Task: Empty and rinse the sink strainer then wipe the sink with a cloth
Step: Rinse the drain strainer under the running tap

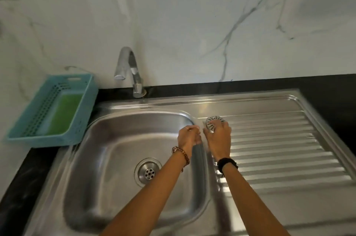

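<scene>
My right hand [218, 139] grips the round slotted metal strainer [214, 122] just above the ribbed drainboard [279, 139], at the sink's right rim. My left hand [189, 137] hangs beside it over the basin's right edge with its fingers curled; I cannot tell if it holds anything. The steel sink basin [107, 139] lies below, and its drain opening [148, 171] has no strainer in it. A green cloth or sponge [64, 114] lies inside the blue basket.
A blue plastic basket [81, 122] sits on the black counter left of the sink. The chrome tap [131, 74] stands behind the basin with no water running. A marble wall rises at the back.
</scene>
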